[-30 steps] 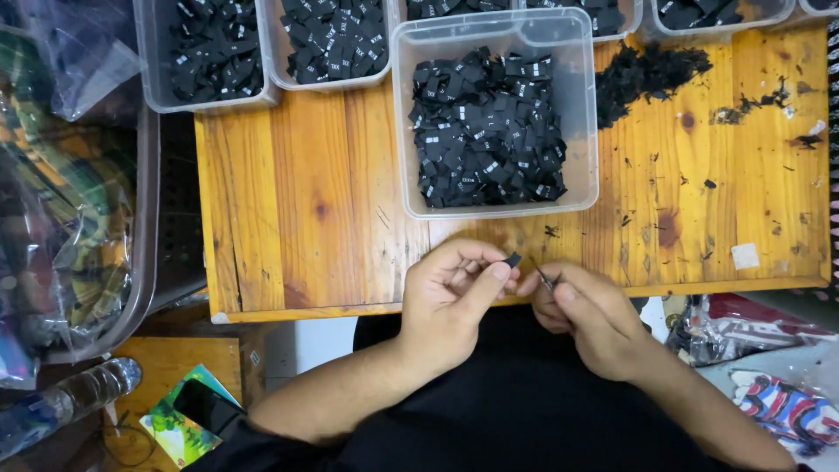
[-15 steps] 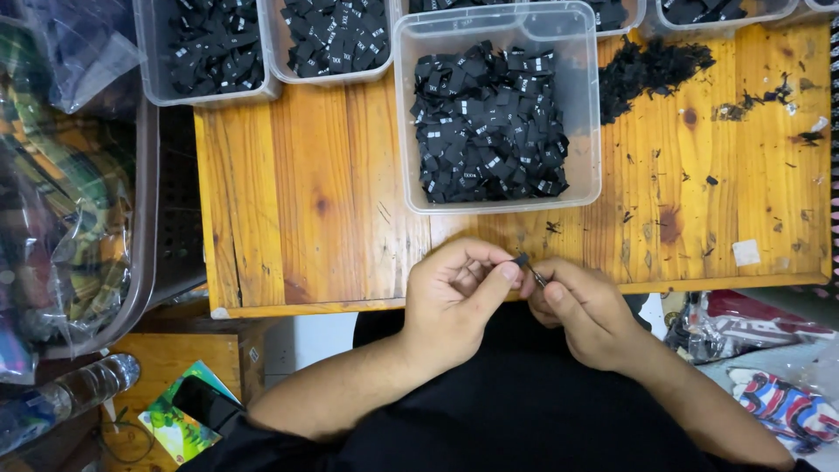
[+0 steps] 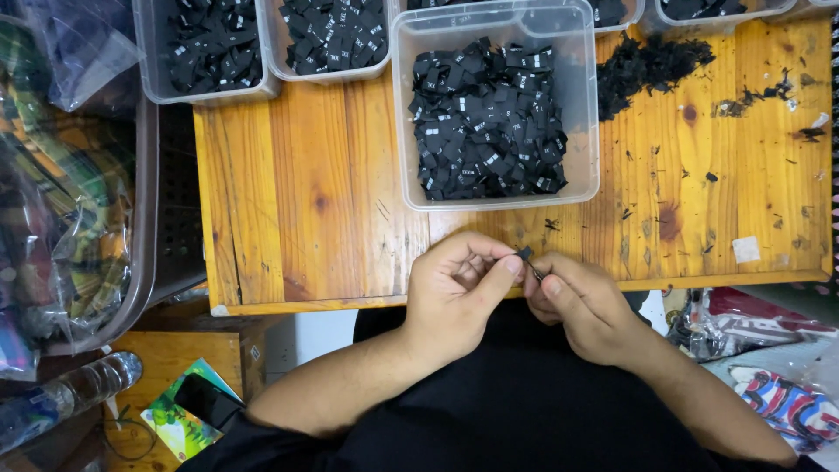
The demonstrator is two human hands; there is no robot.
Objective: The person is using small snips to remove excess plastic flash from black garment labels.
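A small black label [image 3: 524,254] is pinched between the left hand [image 3: 459,288] and the right hand [image 3: 581,301], both closed on it, near a clear tub [image 3: 578,105] of black labels.

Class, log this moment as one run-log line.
left hand: pinches small black label | right hand: thin tool at label | clear tub: black labels

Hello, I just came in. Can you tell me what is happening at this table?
A person sits at a wooden table, and both hands meet at its near edge. The left hand and right hand pinch a small black label between their fingertips. Just behind them stands a clear plastic tub full of similar black labels. A loose pile of black scraps lies to the right.
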